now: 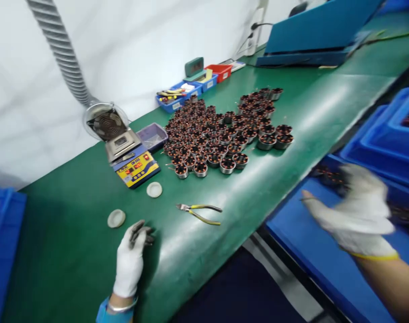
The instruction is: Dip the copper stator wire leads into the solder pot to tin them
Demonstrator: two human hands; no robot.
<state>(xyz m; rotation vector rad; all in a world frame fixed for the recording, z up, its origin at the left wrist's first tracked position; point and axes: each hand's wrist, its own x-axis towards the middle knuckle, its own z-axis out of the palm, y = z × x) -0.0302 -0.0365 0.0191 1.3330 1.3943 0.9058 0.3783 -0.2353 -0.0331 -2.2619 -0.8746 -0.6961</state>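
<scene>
Right hand (362, 211) is blurring at the blue tray (305, 220) beside the bench (177, 278), its thumb standing apart; can't tell whether the other fingers are gripping or even touching the coils (332, 177) there. Left hand (130, 255) is sitting low by the bench's near side, fingers loosely bent and apart, holding nothing I'm seeing. More coils (213, 146) are crowding the bench, mostly standing ring face up, probably to keep the windings reachable; dozens, overlapping too much for an exact count, with four grouping two by two at the right edge. One pair of cutters (201, 213) is lying between the hands, likely for quick pickup. Two pale discs (154, 189) are lying near the left hand. One heater (133, 163) is standing behind them, one duct (61, 54) ending right by it, presumably for drawing fumes.
</scene>
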